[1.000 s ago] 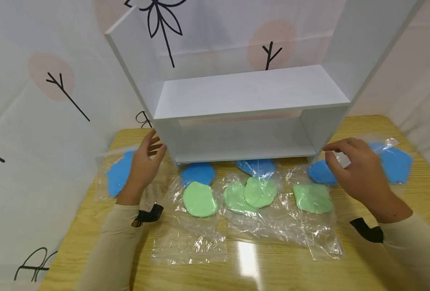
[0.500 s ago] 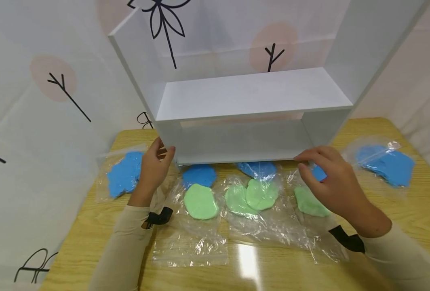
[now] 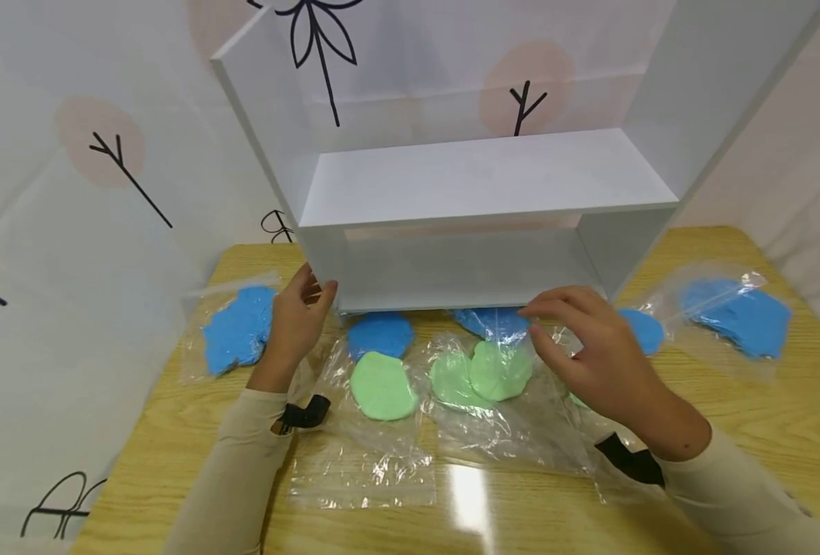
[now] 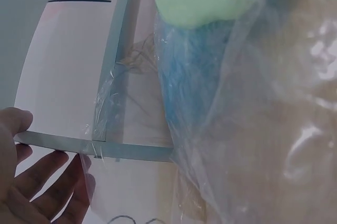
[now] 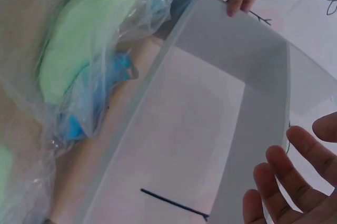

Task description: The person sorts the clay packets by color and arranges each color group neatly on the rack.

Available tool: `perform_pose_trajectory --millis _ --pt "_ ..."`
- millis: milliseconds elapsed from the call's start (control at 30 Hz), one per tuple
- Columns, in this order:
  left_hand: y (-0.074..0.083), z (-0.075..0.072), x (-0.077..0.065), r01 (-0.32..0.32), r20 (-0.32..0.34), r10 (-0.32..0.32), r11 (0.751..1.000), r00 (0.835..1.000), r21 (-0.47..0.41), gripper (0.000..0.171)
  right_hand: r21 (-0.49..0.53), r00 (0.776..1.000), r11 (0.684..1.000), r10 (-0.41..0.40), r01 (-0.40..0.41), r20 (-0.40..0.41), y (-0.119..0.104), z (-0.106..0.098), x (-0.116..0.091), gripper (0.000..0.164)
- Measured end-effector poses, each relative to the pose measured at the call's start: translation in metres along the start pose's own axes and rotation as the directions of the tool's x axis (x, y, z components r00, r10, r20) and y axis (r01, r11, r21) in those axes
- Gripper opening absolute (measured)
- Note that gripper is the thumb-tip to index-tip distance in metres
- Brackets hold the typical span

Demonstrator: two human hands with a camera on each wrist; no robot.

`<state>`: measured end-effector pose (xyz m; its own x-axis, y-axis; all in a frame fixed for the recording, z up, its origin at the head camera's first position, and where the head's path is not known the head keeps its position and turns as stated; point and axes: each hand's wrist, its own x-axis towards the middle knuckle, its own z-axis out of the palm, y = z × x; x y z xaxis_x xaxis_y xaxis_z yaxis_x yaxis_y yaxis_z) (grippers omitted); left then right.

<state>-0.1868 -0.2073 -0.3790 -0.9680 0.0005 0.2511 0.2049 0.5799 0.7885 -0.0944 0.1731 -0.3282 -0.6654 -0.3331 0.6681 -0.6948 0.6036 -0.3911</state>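
Observation:
A white shelf unit [image 3: 486, 177] stands on the table, its lower board low over the bags in front. My left hand [image 3: 297, 317] grips its left side panel near the bottom; in the left wrist view the thumb lies on one face and the fingers [image 4: 55, 179] on the other. In front of the lower board, my right hand [image 3: 593, 354] hovers above the bags with fingers loosely bent and nothing in them. Around it lie a flat light-green dough piece [image 3: 500, 371] and a blue dough piece [image 3: 495, 324], both in clear plastic.
More bagged dough lies about: a green disc [image 3: 384, 387], a blue piece [image 3: 380, 335] behind it, blue pieces at far left [image 3: 238, 327] and far right [image 3: 743, 316]. The wooden table [image 3: 382, 532] meets a patterned cloth backdrop [image 3: 105, 308].
My right hand has left the shelf's right side and moved left along its front. The left hand has shifted right, onto the left panel. The shelf stays about where it was.

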Motion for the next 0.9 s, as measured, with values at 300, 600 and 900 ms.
perform_pose_trajectory --millis 300,600,900 --pt "0.0 0.001 -0.002 0.028 0.013 -0.028 1.0 1.0 -0.015 0.059 -0.019 0.997 0.999 0.047 -0.046 0.06 -0.007 0.005 0.001 0.029" --pt "-0.002 0.005 -0.002 0.053 0.042 -0.052 0.998 0.998 -0.026 0.06 -0.02 0.995 0.997 0.073 -0.072 0.074 -0.001 0.003 -0.001 0.029" --pt "-0.01 0.011 0.002 0.061 0.059 -0.059 0.998 0.996 -0.022 0.058 -0.041 0.992 0.996 0.081 -0.078 0.093 0.016 0.0 -0.005 0.028"
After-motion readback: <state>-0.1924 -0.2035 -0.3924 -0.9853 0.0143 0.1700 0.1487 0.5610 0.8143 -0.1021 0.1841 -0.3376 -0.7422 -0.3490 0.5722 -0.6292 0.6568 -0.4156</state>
